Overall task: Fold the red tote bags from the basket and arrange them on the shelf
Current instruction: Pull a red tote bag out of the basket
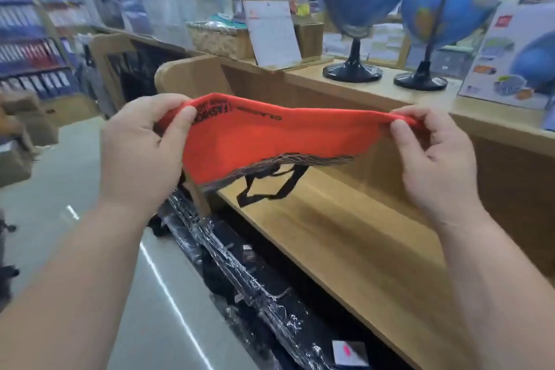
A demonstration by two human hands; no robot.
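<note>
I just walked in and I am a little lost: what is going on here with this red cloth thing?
A person holds a red fabric tote bag stretched between both hands, over a light wooden shelf. The left hand grips one corner, the right hand pinches the other. Its black strap handles hang below. The bag is not yet laid on the shelf.

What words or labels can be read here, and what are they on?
"FASHION": black print on the red bag, which the left hand and right hand hold by its corners.
"CLASS...": black print beside it on the bag; the ending is too blurred to read.
Small line next to "FASHION": too blurred to read.
Paper sign, globe box, binders: print too blurred to read.
</note>
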